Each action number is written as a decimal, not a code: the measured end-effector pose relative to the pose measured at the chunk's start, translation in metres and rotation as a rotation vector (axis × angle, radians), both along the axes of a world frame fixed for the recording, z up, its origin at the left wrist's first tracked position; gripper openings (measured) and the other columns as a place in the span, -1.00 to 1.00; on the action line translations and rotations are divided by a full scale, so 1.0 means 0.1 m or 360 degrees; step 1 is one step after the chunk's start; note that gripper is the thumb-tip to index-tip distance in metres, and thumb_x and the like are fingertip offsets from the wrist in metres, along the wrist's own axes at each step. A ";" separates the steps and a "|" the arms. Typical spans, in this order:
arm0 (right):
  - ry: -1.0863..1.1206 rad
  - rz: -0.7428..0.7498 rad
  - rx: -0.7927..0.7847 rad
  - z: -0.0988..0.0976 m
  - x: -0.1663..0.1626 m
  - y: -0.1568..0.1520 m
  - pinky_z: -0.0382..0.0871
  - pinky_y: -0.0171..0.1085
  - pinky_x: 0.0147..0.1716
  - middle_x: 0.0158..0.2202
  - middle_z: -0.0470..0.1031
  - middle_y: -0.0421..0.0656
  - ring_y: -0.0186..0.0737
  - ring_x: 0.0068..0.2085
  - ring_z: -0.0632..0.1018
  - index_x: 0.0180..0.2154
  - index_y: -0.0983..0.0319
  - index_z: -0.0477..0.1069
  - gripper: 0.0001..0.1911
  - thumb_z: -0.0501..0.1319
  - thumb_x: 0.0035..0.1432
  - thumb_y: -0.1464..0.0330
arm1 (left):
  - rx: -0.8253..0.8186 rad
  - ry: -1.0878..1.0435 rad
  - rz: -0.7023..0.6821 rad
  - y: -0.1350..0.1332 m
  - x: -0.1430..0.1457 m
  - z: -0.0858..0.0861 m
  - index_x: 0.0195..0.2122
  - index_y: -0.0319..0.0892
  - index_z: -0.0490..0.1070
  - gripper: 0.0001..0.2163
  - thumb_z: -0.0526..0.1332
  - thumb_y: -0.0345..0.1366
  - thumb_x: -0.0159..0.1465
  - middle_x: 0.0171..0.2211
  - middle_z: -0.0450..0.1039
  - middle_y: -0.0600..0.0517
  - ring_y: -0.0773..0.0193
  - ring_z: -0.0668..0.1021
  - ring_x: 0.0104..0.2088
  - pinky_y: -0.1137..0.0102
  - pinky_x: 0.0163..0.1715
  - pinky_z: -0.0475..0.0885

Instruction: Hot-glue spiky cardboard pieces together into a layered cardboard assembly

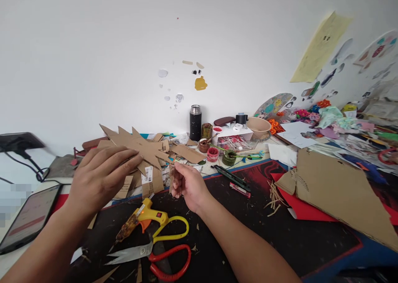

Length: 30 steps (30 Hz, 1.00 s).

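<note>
My left hand [101, 175] holds a jagged, spiky cardboard cutout [139, 147] up above the desk, fingers curled over its near edge. My right hand [186, 184] is beside it, its fingers pinched shut on a small thin cardboard strip [172, 176] just below the cutout. Under both hands lie a yellow hot glue gun [146, 216] and red-and-yellow handled scissors [161, 250] on the dark desk mat [280, 241].
Cardboard scraps [183, 152] pile up behind the hands. A large cardboard sheet [336, 196] on red paper lies right. A black flask [195, 122], paint jars [212, 154], a bowl [258, 127], a utility knife [231, 176] and a tablet [29, 216] at the left are also here.
</note>
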State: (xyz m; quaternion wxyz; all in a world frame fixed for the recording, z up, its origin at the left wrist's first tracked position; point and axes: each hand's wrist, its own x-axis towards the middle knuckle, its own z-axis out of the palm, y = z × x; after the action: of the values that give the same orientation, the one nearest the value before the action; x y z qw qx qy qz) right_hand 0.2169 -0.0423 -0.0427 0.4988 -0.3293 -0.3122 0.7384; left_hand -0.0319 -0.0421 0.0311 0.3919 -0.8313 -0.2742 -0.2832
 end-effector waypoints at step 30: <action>-0.0010 0.0044 0.0027 -0.04 -0.03 -0.02 0.11 -0.35 -0.71 -0.66 0.39 -0.33 -0.33 -0.69 0.41 -0.43 0.17 0.42 -0.44 0.53 0.14 -0.12 | 0.0020 -0.0007 -0.0026 0.01 -0.01 -0.01 0.18 -0.08 0.53 -0.66 0.24 -0.57 0.48 0.02 0.79 -0.11 -0.02 0.73 0.01 0.15 0.00 0.51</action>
State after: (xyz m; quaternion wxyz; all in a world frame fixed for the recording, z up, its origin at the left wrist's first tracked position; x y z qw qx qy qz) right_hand 0.2143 -0.0439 -0.0470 0.4903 -0.3231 -0.3245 0.7415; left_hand -0.0328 -0.0413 0.0302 0.3941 -0.8304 -0.2665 -0.2901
